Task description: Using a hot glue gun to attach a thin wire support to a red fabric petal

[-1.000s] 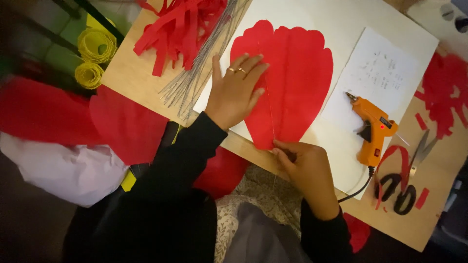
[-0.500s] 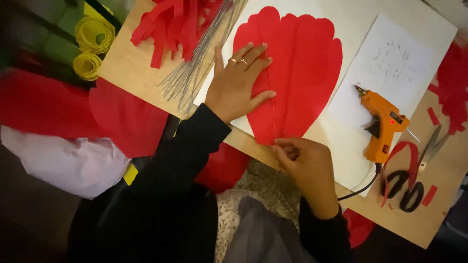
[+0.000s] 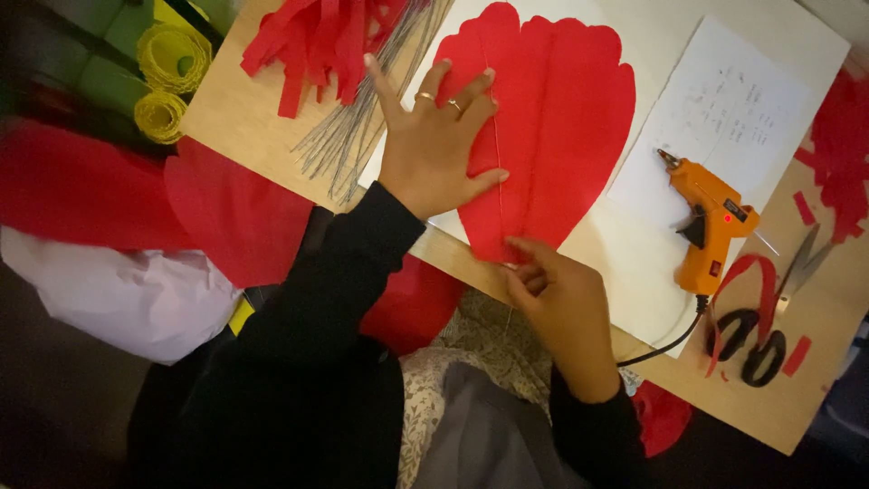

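A large red crepe-paper petal [image 3: 557, 127] lies flat on a white sheet [image 3: 634, 263] on the wooden table [image 3: 226, 109]. My left hand [image 3: 434, 145], with rings on two fingers, presses spread on the petal's left half. My right hand [image 3: 552, 299] pinches the petal's narrow bottom tip at the table's near edge, where a thin wire [image 3: 500, 136] runs up the petal's middle.
An orange glue gun [image 3: 711, 226] with a black cord lies right of the petal, black-handled scissors [image 3: 769, 317] beyond it. A written paper sheet [image 3: 724, 118] sits at upper right. Thin wires [image 3: 362, 118], red paper strips [image 3: 317, 36] and yellow-green paper rolls [image 3: 172, 63] lie left.
The view has shifted slightly. My left hand has spread wider on the petal; my right hand stays at the bottom tip.
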